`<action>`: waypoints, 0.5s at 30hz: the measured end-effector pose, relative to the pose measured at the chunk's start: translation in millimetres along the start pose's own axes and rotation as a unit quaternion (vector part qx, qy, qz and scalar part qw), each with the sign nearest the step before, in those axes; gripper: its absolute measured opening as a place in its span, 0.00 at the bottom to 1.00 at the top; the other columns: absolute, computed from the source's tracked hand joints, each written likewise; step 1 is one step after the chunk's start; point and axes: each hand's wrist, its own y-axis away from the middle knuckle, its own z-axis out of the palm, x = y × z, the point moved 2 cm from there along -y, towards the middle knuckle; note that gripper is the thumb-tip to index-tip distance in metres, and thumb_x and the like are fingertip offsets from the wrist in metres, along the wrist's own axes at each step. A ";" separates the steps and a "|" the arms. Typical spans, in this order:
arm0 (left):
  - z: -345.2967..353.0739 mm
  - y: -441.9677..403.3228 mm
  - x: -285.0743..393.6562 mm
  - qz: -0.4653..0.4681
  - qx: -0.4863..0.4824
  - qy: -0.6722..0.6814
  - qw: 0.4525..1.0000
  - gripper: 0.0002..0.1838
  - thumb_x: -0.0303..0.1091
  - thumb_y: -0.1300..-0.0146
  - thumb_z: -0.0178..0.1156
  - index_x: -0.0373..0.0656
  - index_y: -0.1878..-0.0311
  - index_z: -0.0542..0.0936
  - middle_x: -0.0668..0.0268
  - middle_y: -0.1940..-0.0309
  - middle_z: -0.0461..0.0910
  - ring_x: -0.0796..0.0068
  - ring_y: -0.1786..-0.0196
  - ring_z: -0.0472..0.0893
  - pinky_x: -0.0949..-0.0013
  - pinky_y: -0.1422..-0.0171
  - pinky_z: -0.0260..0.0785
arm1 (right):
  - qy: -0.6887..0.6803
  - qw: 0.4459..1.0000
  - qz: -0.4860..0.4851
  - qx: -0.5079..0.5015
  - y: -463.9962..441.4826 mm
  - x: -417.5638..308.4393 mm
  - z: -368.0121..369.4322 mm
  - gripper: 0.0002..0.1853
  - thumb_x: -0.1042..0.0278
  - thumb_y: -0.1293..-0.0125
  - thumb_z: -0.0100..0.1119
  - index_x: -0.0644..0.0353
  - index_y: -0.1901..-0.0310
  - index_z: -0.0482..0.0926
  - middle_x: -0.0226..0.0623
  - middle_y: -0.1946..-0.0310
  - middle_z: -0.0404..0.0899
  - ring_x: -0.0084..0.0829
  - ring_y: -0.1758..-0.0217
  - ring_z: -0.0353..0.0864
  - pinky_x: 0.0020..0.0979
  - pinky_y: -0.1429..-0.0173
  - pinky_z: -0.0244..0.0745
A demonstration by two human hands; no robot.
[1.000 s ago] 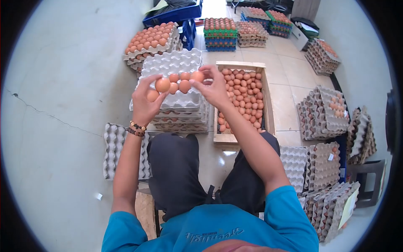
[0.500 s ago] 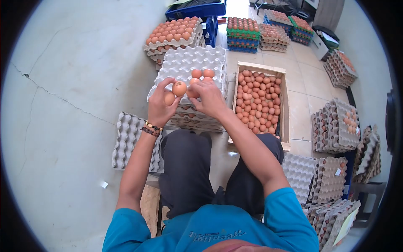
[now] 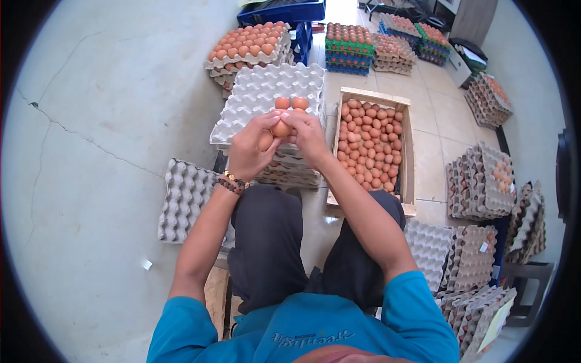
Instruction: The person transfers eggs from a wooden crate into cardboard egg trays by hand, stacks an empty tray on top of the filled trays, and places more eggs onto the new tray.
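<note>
My left hand (image 3: 251, 144) is closed round two eggs: one egg (image 3: 265, 141) sits in the palm and another egg (image 3: 281, 128) is at the fingertips. My right hand (image 3: 307, 138) meets it there, its fingers closed against the fingertip egg; whether it holds a further egg is hidden. Both hands are over the near part of a grey egg tray (image 3: 260, 88), the top one of a stack. Just beyond the fingers, a few brown eggs (image 3: 291, 103) rest in that tray's cups, partly covered by my hands.
A wooden crate (image 3: 407, 151) of loose brown eggs stands right of the stack. Egg-filled trays (image 3: 251, 43) are stacked behind it. A grey tray (image 3: 184, 199) lies at the left by my knee. More tray stacks (image 3: 484, 181) stand at the right, others at the back.
My hands have come together, with the left moving right and the right hand's fingers now against the left's egg. Since the first frame, the view has also shifted left.
</note>
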 end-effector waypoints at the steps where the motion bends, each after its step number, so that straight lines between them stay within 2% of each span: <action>1: 3.4 -2.8 0.6 0.015 0.000 0.009 1.000 0.21 0.21 0.49 0.71 0.42 0.51 0.79 0.58 0.48 0.82 0.58 0.48 0.84 0.64 0.47 0.79 | 0.002 1.000 0.003 -0.002 -0.9 -2.1 -5.1 0.19 0.63 0.28 0.52 0.73 0.51 0.81 0.42 0.57 0.83 0.29 0.59 0.85 0.27 0.55 0.86; 4: 12.4 -6.5 0.7 0.027 -0.019 0.019 0.999 0.22 0.21 0.50 0.71 0.42 0.50 0.78 0.56 0.49 0.82 0.57 0.48 0.84 0.63 0.47 0.79 | 0.030 0.999 -0.025 0.034 3.5 -6.0 -11.3 0.19 0.63 0.28 0.52 0.74 0.52 0.81 0.41 0.62 0.84 0.29 0.61 0.85 0.28 0.58 0.85; 7: 21.3 -11.2 13.0 0.050 -0.030 0.021 0.998 0.22 0.21 0.49 0.72 0.41 0.50 0.78 0.55 0.50 0.82 0.55 0.48 0.84 0.62 0.47 0.79 | 0.142 0.983 -0.065 0.099 -2.6 2.8 -30.3 0.18 0.61 0.27 0.51 0.70 0.57 0.83 0.41 0.63 0.84 0.27 0.60 0.85 0.26 0.59 0.83; 10: 24.0 -12.7 12.1 0.043 -0.003 0.013 0.999 0.23 0.20 0.49 0.72 0.39 0.49 0.77 0.55 0.48 0.82 0.62 0.50 0.85 0.66 0.46 0.79 | 0.081 0.988 -0.024 0.128 7.0 -21.7 -26.7 0.18 0.62 0.27 0.50 0.72 0.57 0.83 0.41 0.65 0.84 0.26 0.62 0.85 0.24 0.61 0.81; 13: 9.4 -15.6 12.6 -0.066 0.048 0.048 0.995 0.25 0.21 0.50 0.73 0.39 0.48 0.75 0.57 0.49 0.83 0.67 0.52 0.84 0.69 0.49 0.79 | 0.091 0.979 -0.026 0.181 -0.3 -36.7 -53.1 0.17 0.66 0.29 0.50 0.74 0.58 0.84 0.38 0.72 0.84 0.28 0.68 0.85 0.25 0.60 0.80; 15: -7.2 -10.2 -17.0 -0.140 0.036 0.029 0.989 0.28 0.21 0.51 0.74 0.39 0.46 0.75 0.58 0.50 0.83 0.69 0.53 0.84 0.69 0.48 0.78 | 0.244 0.927 -0.144 0.246 -2.4 -43.6 -83.1 0.17 0.65 0.34 0.57 0.72 0.54 0.82 0.44 0.65 0.85 0.33 0.61 0.86 0.30 0.52 0.79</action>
